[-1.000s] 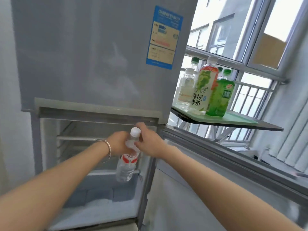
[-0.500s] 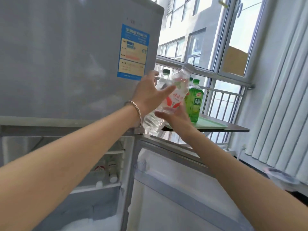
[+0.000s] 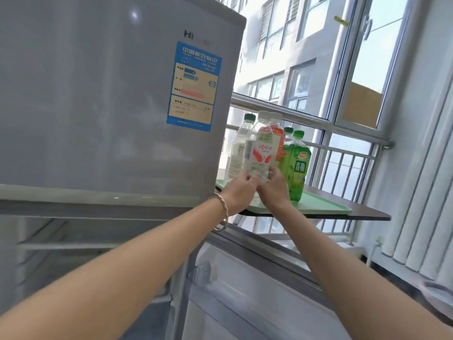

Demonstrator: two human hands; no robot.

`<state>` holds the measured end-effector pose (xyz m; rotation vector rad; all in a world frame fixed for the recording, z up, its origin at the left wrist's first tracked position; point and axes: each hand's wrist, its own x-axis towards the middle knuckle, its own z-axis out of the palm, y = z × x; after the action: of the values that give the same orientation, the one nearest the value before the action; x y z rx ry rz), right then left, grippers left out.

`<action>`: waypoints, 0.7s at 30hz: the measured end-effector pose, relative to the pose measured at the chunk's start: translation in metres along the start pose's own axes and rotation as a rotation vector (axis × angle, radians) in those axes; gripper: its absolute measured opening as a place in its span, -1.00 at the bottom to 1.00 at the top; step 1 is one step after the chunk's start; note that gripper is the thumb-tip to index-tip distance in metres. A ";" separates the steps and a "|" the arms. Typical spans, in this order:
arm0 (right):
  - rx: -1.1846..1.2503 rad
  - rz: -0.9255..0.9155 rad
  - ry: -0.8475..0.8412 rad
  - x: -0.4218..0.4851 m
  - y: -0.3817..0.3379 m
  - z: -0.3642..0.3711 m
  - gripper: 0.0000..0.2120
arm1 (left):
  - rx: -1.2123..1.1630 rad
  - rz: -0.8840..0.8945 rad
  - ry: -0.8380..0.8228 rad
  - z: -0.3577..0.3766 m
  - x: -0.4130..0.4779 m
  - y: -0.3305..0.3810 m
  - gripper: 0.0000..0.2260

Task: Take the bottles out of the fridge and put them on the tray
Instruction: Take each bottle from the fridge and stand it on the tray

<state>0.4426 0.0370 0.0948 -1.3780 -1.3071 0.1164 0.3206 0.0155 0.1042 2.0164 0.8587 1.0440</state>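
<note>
The fridge (image 3: 98, 106) bore the letters "Hi" at the top right of its upper door, the rest of the brand too faint to read. Below that sat a blue energy label (image 3: 193, 85) headed in Chinese characters, with a "2" at its right edge; its small print was illegible. Just above the fingers (image 3: 247, 179), the water bottle (image 3: 261, 153) carried a red-and-white wrapper with red Chinese characters, too blurred to read surely. To the right of the fingers, the green bottle (image 3: 297, 165) read "青梅" in white under a round red logo.
</note>
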 end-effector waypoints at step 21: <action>-0.259 -0.251 -0.348 -0.123 -0.037 0.104 -0.77 | 0.670 -0.380 -0.171 -0.091 -0.084 -0.112 -0.71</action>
<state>0.3014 0.0033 0.0166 -1.4383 -1.8273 0.0156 0.1783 0.0338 0.0192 2.2857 1.5688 0.3809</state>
